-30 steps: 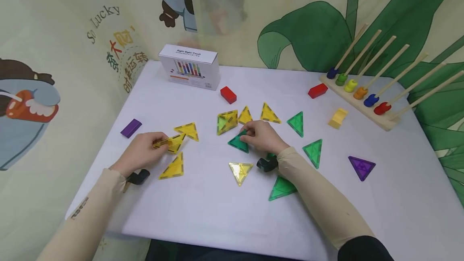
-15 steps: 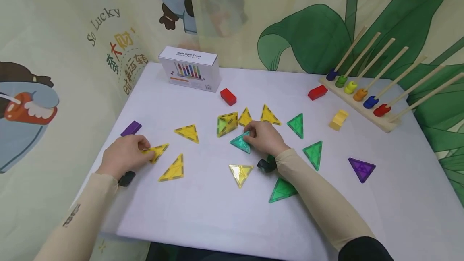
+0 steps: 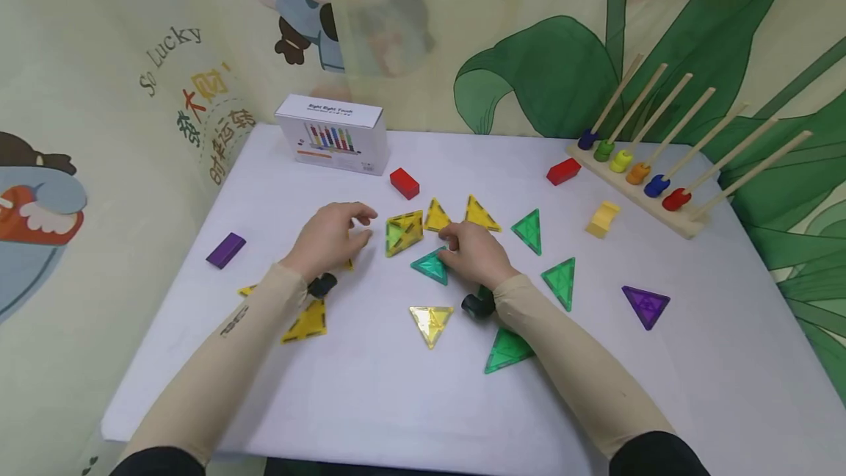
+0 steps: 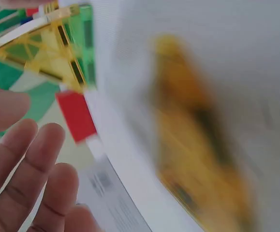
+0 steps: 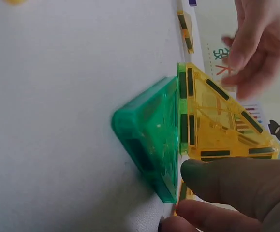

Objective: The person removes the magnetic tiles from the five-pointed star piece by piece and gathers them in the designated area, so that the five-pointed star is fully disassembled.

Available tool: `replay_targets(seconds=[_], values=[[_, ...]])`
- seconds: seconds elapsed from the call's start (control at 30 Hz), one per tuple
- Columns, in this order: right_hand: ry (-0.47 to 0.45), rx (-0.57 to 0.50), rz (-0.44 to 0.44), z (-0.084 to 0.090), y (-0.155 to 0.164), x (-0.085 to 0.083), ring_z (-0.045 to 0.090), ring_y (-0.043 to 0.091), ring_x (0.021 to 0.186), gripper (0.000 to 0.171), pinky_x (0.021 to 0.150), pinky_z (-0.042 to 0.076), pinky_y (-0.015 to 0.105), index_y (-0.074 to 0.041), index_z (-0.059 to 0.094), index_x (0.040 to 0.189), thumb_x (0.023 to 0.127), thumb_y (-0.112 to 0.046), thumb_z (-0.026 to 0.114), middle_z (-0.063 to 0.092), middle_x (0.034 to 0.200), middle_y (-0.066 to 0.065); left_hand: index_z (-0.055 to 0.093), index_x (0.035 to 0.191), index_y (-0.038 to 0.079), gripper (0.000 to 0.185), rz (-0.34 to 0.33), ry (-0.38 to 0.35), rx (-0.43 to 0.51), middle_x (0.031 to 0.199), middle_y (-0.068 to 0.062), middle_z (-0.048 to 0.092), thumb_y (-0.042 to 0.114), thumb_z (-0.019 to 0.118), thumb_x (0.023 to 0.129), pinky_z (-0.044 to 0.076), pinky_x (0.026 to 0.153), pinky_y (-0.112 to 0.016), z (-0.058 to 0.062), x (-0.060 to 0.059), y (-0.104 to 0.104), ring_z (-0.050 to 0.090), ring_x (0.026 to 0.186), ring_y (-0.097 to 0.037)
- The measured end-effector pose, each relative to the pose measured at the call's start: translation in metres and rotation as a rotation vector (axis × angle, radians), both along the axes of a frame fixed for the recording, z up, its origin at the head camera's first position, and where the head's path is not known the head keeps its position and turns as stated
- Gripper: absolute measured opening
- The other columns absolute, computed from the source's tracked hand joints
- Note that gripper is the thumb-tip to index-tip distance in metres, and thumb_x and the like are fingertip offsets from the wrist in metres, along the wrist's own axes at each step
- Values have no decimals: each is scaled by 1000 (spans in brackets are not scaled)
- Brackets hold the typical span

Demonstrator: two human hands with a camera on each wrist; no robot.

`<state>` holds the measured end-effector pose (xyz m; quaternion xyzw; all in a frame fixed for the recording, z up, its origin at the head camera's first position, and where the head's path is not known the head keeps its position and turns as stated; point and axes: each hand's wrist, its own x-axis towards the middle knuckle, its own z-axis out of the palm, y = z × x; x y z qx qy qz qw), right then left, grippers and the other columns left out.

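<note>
My left hand [image 3: 329, 239] is raised with spread, slightly bent fingers, holding nothing, just left of a joined yellow-and-green magnetic tile piece [image 3: 404, 233]. In the right wrist view this piece shows a yellow triangle [image 5: 222, 121] against a green edge. My right hand [image 3: 477, 252] pinches a corner of a teal-green triangular magnetic tile [image 3: 431, 267] between thumb and curled fingers; the exact contact is partly hidden. Under the left forearm lie yellow triangular tiles, one [image 3: 309, 322] plainly visible and others mostly covered. A blurred yellow tile [image 4: 198, 140] passes close below the left wrist camera.
Further yellow tiles [image 3: 481, 214] and green tiles [image 3: 560, 283] lie around, with a purple triangle [image 3: 645, 305] at right. Red blocks [image 3: 405, 184], a yellow block [image 3: 602, 220] and a purple block [image 3: 226, 250] are scattered. A white box [image 3: 332, 134] and a peg rack [image 3: 637, 189] stand behind.
My left hand carried a yellow triangular tile leftward, let it go on the table, then moved right and forward toward the joined piece. The right hand stays almost still at the green tile.
</note>
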<state>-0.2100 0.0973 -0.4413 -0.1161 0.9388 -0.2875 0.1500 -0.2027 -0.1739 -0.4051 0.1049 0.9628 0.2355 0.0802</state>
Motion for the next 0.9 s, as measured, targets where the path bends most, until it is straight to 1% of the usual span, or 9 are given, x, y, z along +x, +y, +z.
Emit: replay_targets(seconds=[0.07,0.13,0.27,0.43,0.5,0.57,0.7,0.77,0.9], values=[[2,0,3,-1,-4,-2,54,21,81,39,68,41,29,-14,69,133,97,-27,72,60,90,4,66,137,14,38,-24,-38,-6,131,-7,70,18,64,99,52,105,-49,-2,-11,12,61,119,-29],[-4,-8,6,-1,-7,-4,54,21,81,41,67,40,30,-14,69,135,97,-28,72,60,90,5,65,139,15,39,-44,-66,-22,135,-6,69,16,65,99,51,110,-49,-3,-18,19,60,124,-30],[-30,-19,2,1,-13,-4,55,22,89,41,73,45,31,-15,69,135,97,-31,72,62,97,6,68,136,15,37,-65,-95,-47,132,-6,70,19,68,99,50,112,-48,-6,-23,26,60,122,-29],[-55,-97,-4,5,-19,-1,62,22,102,40,93,55,37,-14,70,132,98,-35,71,71,111,4,74,124,12,29,-33,-59,-65,113,-7,74,24,71,98,55,98,-41,-7,-19,27,61,104,-25],[-43,-128,11,6,-22,-1,64,22,105,40,96,56,40,-14,71,130,98,-38,71,74,112,3,75,121,11,27,-20,-43,-66,106,-7,74,24,71,98,55,90,-38,-7,-16,27,61,97,-24],[-24,-147,24,7,-26,0,66,21,104,42,94,57,40,-13,73,128,97,-41,72,76,109,3,75,119,10,26,-7,-25,-64,100,-6,73,25,71,97,54,83,-35,-8,-13,27,61,91,-22],[20,-157,35,8,-36,-1,69,19,96,45,83,58,35,-11,75,122,94,-46,74,78,101,3,76,111,10,21,28,7,-40,89,-3,72,22,71,94,49,70,-31,-11,-7,28,61,79,-20],[33,-148,32,7,-42,-3,69,18,92,44,79,57,33,-10,76,119,93,-46,75,78,96,3,76,107,10,19,46,12,-33,85,-3,71,21,72,92,47,67,-30,-12,-4,29,60,76,-19],[60,-111,19,7,-51,-5,68,17,86,37,75,55,31,-9,79,110,92,-42,77,78,88,2,75,105,8,22,59,-13,-43,81,-3,70,24,76,90,46,65,-28,-13,-1,32,61,73,-19]])
